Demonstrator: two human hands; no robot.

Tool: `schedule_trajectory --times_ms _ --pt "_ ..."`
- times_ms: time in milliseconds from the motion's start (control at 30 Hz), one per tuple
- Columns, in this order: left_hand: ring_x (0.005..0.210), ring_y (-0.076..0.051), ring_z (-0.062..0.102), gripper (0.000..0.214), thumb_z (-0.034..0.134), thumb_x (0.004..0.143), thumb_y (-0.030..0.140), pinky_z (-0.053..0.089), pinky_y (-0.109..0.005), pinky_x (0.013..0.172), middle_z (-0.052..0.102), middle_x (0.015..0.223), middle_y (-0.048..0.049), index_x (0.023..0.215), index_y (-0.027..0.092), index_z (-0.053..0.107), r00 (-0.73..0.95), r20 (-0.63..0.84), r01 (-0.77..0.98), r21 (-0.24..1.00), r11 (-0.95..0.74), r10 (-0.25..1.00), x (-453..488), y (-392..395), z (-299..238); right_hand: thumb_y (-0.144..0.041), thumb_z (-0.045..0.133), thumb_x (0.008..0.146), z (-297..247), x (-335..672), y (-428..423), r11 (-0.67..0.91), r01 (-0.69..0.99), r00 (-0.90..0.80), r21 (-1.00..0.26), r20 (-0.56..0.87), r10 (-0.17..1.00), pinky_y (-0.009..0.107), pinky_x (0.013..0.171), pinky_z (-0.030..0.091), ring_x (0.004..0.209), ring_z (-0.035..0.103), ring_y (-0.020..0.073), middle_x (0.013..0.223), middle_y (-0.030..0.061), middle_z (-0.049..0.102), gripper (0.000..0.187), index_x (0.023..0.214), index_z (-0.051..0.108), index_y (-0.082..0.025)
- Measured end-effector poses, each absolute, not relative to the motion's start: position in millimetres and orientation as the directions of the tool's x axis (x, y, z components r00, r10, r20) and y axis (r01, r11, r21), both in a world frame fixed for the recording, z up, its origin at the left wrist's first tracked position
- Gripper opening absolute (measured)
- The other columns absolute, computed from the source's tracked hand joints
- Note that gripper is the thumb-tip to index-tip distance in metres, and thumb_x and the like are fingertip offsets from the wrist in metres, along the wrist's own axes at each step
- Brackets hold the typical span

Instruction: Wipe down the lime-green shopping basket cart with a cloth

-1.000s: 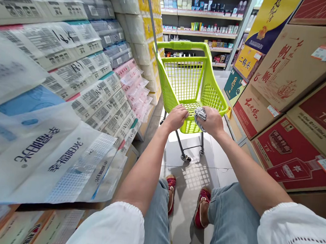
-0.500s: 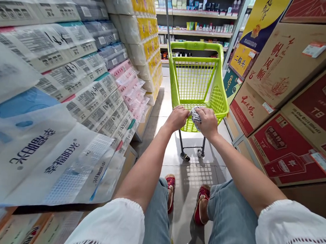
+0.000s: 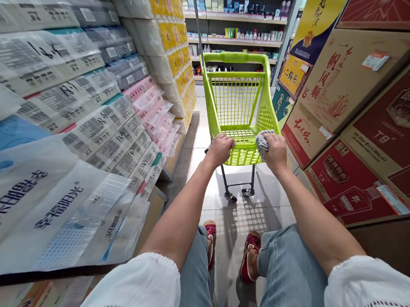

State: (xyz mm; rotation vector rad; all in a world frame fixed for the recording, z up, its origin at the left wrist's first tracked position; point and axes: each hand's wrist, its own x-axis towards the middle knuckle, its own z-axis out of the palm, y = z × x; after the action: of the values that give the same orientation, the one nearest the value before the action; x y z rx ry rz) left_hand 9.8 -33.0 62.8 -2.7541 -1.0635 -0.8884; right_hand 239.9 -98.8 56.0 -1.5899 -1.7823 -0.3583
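A lime-green plastic shopping cart stands in the aisle ahead of me, its basket holding nothing I can see. My left hand is closed over the near rim of the cart on its left side. My right hand grips a crumpled grey-and-white striped cloth and presses it on the right near corner of the rim. Both arms are stretched forward.
Packs of tissue and paper rolls are stacked along the left. Cardboard liquor boxes line the right. Shelves of small goods cross the far end. My legs in jeans and red shoes stand on the tiled floor.
My right hand with the cloth has slid from the middle of the near rim out to its right corner. The cart has shifted slightly left in view. My left hand kept its grip.
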Motion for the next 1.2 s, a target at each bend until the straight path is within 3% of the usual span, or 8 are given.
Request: schedule_trajectory --times_ms 200,333,433,533,633,767,1000,1200 --pt "0.084 -0.022 0.056 0.022 0.041 0.084 0.011 0.041 -0.041 0.092 0.065 0.080 -0.0068 0.076 0.022 0.058 0.588 0.526 0.657 0.133 -0.742 0.615 7.2 -34.5 63.1 -0.030 0.052 0.086 59.5 168.5 -94.3 0.266 0.937 -0.074 -0.228 0.613 0.786 0.042 0.093 0.041 0.110 0.047 0.0290 0.123 0.0101 0.060 0.040 0.124 0.056 -0.020" --pt "0.087 -0.022 0.057 0.024 0.039 0.089 0.018 0.043 -0.040 0.090 0.066 0.084 -0.0069 0.081 0.021 0.061 0.598 0.518 0.653 0.127 -0.747 0.611 -5.1 -33.5 67.2 -0.029 0.052 0.085 57.2 179.5 -93.8 0.292 0.942 -0.138 -0.163 0.607 0.783 0.043 0.092 0.041 0.113 0.046 0.0297 0.126 0.0087 0.059 0.041 0.126 0.055 -0.023" --pt "0.088 -0.022 0.058 0.026 0.038 0.091 0.021 0.044 -0.039 0.090 0.068 0.085 -0.0068 0.085 0.021 0.064 0.620 0.498 0.638 0.130 -0.759 0.606 -11.0 -32.7 70.5 -0.028 0.050 0.085 52.3 209.9 -97.2 0.229 0.958 -0.064 -0.173 0.650 0.757 0.046 0.092 0.040 0.112 0.046 0.0309 0.125 0.0099 0.059 0.041 0.125 0.056 -0.022" --pt "0.091 -0.021 0.059 0.028 0.037 0.092 0.020 0.039 -0.042 0.100 0.069 0.090 -0.0058 0.094 0.021 0.065 0.635 0.509 0.620 0.112 -0.777 0.581 -11.2 -32.3 71.6 -0.030 0.050 0.087 46.1 225.9 -103.9 0.202 0.964 -0.028 -0.170 0.695 0.719 0.046 0.096 0.038 0.114 0.045 0.0306 0.124 0.0107 0.059 0.037 0.121 0.059 -0.021" --pt "0.095 -0.020 0.058 0.029 0.037 0.090 0.017 0.036 -0.041 0.103 0.069 0.093 -0.0054 0.099 0.020 0.064 0.660 0.510 0.588 0.106 -0.802 0.552 -9.2 -31.8 70.0 -0.029 0.045 0.091 38.6 213.5 -107.2 0.337 0.940 -0.217 -0.053 0.671 0.709 0.044 0.099 0.035 0.118 0.045 0.0276 0.124 0.0069 0.060 0.033 0.119 0.061 -0.025" --pt "0.090 -0.021 0.058 0.026 0.040 0.087 0.016 0.042 -0.036 0.088 0.068 0.088 -0.0057 0.094 0.020 0.065 0.673 0.473 0.587 0.126 -0.800 0.569 -8.6 -29.2 66.5 -0.027 0.037 0.096 24.3 180.0 -97.6 0.516 0.851 -0.470 0.102 0.586 0.660 0.041 0.096 0.033 0.121 0.045 0.0245 0.128 0.0023 0.060 0.034 0.122 0.059 -0.032" --pt "0.087 -0.020 0.058 0.027 0.041 0.090 0.023 0.042 -0.035 0.083 0.068 0.085 -0.0060 0.090 0.019 0.067 0.662 0.478 0.575 0.171 -0.800 0.577 -14.2 -21.8 65.3 -0.028 0.034 0.098 -7.1 165.2 -74.7 0.515 0.840 -0.509 0.172 0.579 0.637 0.039 0.087 0.031 0.117 0.046 0.0239 0.128 0.0037 0.059 0.034 0.124 0.056 -0.033" --pt "0.093 -0.020 0.058 0.027 0.040 0.092 0.020 0.043 -0.036 0.092 0.070 0.094 -0.0060 0.099 0.019 0.065 0.657 0.520 0.582 0.110 -0.806 0.545 -20.4 -20.0 60.0 -0.021 0.038 0.097 -33.1 166.1 -80.8 0.600 0.733 -0.673 0.321 0.475 0.567 0.034 0.075 0.028 0.094 0.052 0.0193 0.103 0.0046 0.068 0.027 0.109 0.062 -0.025"
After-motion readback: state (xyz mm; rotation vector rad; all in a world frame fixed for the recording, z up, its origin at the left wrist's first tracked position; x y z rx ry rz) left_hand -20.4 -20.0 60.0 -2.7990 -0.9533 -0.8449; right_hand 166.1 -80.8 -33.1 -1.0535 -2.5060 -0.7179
